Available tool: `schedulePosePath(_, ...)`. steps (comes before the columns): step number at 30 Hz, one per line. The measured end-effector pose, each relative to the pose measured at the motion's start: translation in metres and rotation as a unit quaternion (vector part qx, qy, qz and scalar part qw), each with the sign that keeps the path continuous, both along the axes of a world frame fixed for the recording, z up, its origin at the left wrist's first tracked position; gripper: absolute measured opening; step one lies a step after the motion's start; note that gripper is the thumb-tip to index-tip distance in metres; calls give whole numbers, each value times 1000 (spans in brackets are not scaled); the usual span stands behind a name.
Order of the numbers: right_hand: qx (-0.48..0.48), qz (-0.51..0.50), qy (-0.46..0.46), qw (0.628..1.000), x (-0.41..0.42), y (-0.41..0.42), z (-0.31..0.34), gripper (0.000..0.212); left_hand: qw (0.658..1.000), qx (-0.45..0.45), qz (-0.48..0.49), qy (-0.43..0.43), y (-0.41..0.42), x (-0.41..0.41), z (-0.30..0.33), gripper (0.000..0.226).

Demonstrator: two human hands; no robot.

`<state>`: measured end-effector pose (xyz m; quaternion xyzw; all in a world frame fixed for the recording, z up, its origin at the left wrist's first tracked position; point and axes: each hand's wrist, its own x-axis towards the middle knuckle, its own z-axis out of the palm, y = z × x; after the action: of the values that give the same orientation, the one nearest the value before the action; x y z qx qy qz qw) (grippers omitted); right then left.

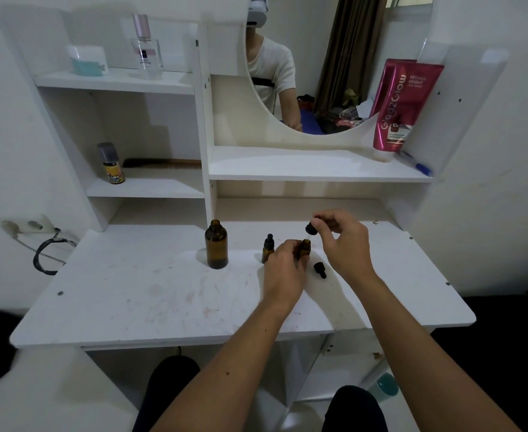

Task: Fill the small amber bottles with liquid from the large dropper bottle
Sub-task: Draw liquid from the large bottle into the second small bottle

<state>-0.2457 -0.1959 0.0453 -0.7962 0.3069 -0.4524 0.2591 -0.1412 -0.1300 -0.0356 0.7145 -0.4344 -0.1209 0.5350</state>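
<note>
from the head camera, the person's left hand is curled round a small amber bottle, holding it upright on the white dressing table near the middle of its top, a little toward the back edge. the bottle's neck is uncapped and only its upper part shows past the fingers. the right hand is raised just above and to the right of it, thumb and fingertips pinching the black rubber bulb of a dropper, whose tip points down toward the open neck; whether it touches the rim cannot be told. just left of the left hand a second small amber bottle stands upright with its black dropper cap on, partly hidden by the knuckles. further left, apart from both, the large amber bottle stands upright and open, dark brown glass with a narrow neck; its liquid level cannot be read. a loose black dropper cap lies on its side on the table between the two hands, toward the front. on the shelf under the round mirror a pink tube stands at the right end.
</note>
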Motion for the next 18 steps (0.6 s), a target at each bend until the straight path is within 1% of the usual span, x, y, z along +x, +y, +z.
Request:
schedulePosePath(4,0,-15,0,1000,1,1,1,9,1000,-5,-1,5,-1,0,-1,19)
schedulePosePath(10,-24,-26,9,999,2,1,7,11,1000,0,1,6,0,0,1,20)
schedulePosePath(15,-17,-9,32,999,-2,1,7,8,1000,11,3,-8,4,-2,5,24)
schedulePosePath(18,-22,-10,38,999,-3,1,10,9,1000,21,-3,-19,10,-3,7,30)
